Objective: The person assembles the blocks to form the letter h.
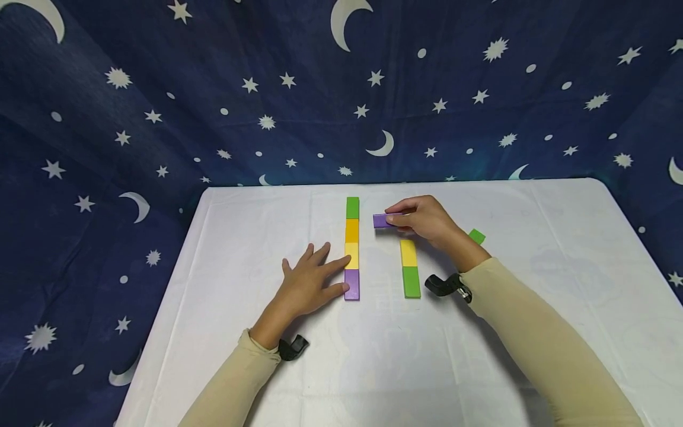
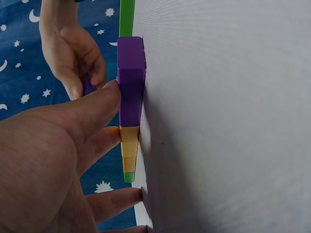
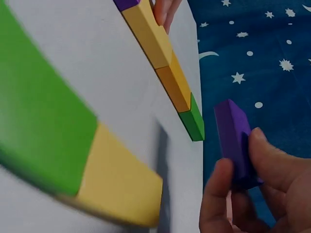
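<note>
A straight row of flat blocks runs away from the person: a purple block [image 1: 352,287] nearest, then yellow [image 1: 352,250], orange [image 1: 352,230] and green [image 1: 353,207] at the far end. My left hand [image 1: 304,284] lies at the row's left side with fingers spread, thumb tip against the near purple block and index finger at the yellow one. Between thumb and fingers, my right hand [image 1: 427,220] pinches another purple block [image 3: 233,136]. That block is raised over the table, right of the row's far half, and points sideways toward it.
Right of the row, a second yellow block [image 1: 408,254] and green block [image 1: 411,282] lie end to end. Another green block [image 1: 477,236] shows partly behind the right wrist. A white cloth covers the table [image 1: 240,237]; a dark blue star-patterned curtain [image 1: 299,89] hangs behind.
</note>
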Tool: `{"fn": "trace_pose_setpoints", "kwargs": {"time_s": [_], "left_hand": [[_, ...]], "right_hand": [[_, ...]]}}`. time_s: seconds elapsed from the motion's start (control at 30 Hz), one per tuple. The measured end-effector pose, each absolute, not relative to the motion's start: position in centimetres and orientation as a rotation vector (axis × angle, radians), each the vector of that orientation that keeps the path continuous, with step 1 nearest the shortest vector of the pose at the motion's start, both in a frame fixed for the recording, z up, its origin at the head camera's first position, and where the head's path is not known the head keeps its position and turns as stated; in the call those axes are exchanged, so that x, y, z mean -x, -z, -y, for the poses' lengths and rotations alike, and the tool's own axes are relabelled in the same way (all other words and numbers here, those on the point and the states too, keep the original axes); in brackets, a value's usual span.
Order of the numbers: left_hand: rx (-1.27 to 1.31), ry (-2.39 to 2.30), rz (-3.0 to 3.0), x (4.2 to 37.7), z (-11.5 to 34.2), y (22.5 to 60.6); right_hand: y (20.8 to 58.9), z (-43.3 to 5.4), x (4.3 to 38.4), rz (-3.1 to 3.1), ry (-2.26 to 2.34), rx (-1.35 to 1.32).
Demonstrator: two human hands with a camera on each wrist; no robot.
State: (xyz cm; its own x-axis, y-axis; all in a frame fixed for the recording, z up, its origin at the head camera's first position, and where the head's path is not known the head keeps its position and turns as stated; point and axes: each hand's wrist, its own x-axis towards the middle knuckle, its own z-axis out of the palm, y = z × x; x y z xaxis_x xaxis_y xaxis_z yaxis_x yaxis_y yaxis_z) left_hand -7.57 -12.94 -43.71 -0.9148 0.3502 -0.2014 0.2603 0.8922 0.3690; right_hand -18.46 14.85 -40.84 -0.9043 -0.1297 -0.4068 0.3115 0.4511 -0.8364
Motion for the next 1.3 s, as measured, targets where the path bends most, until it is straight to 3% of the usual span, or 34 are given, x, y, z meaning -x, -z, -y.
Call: {"fn": "trace_pose_setpoints", "kwargs": {"time_s": [0.5,1.3], "left_hand": [[-0.458,-0.492,-2.803,7.5,13.0,43.8],[-0.46,-0.497,-2.815,7.5,12.9,43.8]], "right_hand": [[41.5,-12.5,20.2,-2.414,1.365,-0.295],[42.2,-11.6,21.1,-2.562,1.054,-0.132]]}}
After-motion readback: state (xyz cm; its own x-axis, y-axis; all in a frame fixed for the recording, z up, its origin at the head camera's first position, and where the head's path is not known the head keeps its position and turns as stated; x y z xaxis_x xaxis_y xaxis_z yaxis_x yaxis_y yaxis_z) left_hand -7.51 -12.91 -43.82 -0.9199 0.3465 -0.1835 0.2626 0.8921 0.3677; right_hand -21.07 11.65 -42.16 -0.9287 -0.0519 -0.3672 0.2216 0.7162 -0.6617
